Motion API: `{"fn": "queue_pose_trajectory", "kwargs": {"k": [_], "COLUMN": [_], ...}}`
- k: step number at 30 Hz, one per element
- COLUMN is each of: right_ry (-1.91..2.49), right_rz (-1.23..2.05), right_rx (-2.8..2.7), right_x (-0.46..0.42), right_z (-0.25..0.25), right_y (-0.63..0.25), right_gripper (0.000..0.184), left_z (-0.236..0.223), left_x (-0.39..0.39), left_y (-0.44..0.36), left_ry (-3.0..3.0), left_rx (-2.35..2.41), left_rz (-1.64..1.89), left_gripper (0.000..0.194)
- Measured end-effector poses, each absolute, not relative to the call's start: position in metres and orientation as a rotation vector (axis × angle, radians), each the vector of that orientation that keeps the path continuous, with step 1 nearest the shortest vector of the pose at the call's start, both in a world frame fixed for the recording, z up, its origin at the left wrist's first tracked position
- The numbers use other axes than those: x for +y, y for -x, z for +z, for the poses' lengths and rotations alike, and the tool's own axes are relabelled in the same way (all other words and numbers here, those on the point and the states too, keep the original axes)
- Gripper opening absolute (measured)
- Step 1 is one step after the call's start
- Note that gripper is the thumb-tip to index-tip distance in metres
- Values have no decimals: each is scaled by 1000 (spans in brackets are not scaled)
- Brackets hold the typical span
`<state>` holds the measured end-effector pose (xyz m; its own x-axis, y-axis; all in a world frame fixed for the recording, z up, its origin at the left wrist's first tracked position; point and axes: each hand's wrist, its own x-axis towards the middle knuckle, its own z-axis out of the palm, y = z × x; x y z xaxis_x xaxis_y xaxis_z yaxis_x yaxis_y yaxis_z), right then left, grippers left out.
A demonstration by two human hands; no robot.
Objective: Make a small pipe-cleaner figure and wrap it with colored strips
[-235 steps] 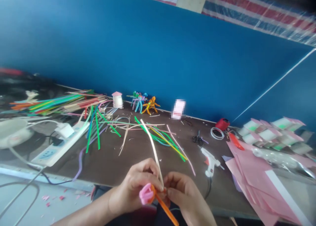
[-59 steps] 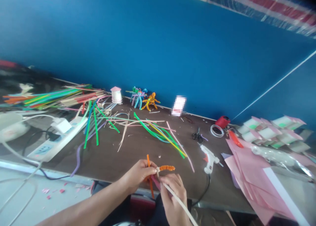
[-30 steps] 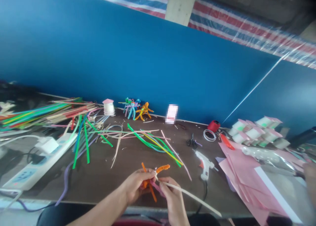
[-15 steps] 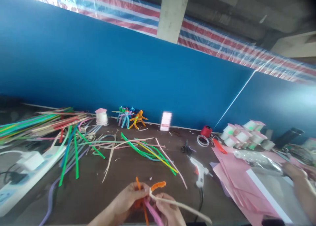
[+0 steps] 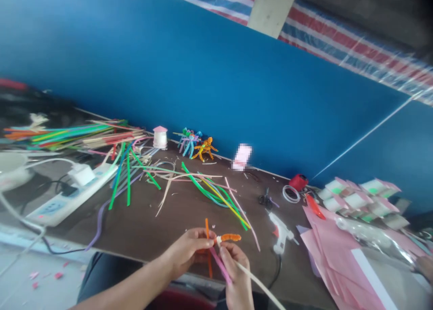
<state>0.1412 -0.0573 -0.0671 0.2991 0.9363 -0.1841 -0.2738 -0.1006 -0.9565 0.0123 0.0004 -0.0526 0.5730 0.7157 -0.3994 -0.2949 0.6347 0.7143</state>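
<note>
Dark brown table [image 5: 152, 229] before blue wall [image 5: 203, 75]; orange fuzzy pipe-cleaner figure [image 5: 228, 238] at six o'clock, near table edge; left hand [image 5: 187, 256] clenched around it; right hand [image 5: 237, 278] grasping cream pipe cleaner [image 5: 257, 285].

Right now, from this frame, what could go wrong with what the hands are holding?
The long cream strip in the right hand extends toward the hot glue gun's cord, so it could snag the cord and tug the hot glue gun. The orange pipe cleaner in the left hand could slip, as the small joint between the hands appears held only by fingertip pressure.
</note>
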Motion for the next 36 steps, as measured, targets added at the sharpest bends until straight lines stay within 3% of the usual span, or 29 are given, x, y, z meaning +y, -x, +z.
{"fn": "queue_pose_trajectory", "kwargs": {"k": [8, 19, 27, 32, 36], "right_ry": [1333, 1192, 1277, 1523, 1559], "right_rz": [1112, 1413, 1606, 1399, 865], "right_rx": [-802, -801, -830, -1241, -1555], "right_x": [-47, -50, -43, -38, -39], "right_z": [-86, -65, -58, -49, -44], "right_y": [-132, -150, -156, -157, -152], "right_gripper": [27, 21, 25, 13, 8], "left_z": [-51, -52, -43, -41, -48], "left_x": [-3, 8, 11, 5, 0], "left_y": [-12, -5, 5, 8, 2], "left_ry": [-663, -551, -1071, -1802, -2072], "left_rx": [838, 685, 734, 961, 1132], "left_rz": [704, 437, 294, 359, 483], "left_gripper": [32, 27, 24, 17, 18]}}
